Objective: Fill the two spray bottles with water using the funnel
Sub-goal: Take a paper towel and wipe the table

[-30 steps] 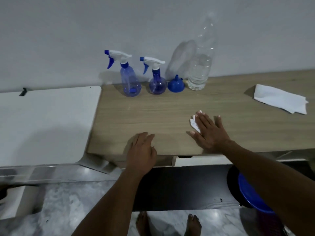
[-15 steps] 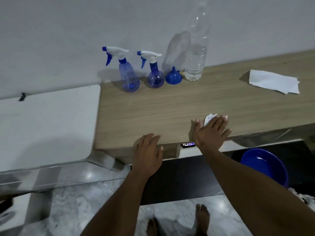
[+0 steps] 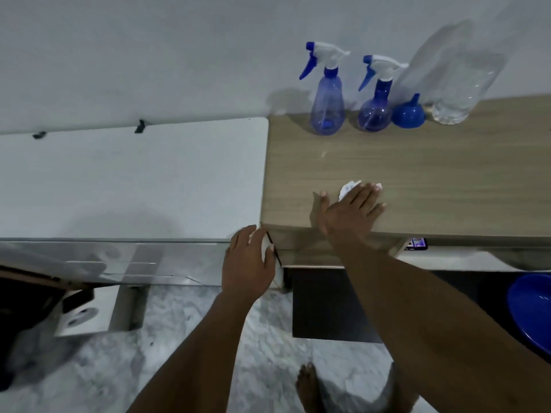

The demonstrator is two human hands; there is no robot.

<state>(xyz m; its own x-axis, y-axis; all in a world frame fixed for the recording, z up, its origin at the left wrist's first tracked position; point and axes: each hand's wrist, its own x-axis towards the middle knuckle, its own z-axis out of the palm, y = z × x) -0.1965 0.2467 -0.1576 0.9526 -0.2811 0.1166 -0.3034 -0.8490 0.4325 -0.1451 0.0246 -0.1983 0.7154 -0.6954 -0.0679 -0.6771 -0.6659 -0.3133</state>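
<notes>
Wood-grain desk (image 3: 432, 174) carries the task items in a row against the wall, well beyond the fingertips: two blue spray bottles (image 3: 327, 111), both with trigger heads fitted, then the blue funnel (image 3: 408, 114) standing wide end down just beside the second bottle, then a clear water bottle (image 3: 459, 84), blurred here. The right hand (image 3: 348, 216) lies flat near the front edge, fingers (image 3: 365, 193) spread and pressing a crumpled white tissue (image 3: 347, 189), part of which shows past the fingertips. The left hand (image 3: 250, 263) rests at the desk corner, fingers loosely curled over something white; what it is cannot be told. The step in hand appears to be wiping the surface. Keep the palm flat, sweep toward the front edge, and keep the tissue under the fingers. Filling has apparently not begun: both trigger heads must come off before the funnel can seat in a neck.
</notes>
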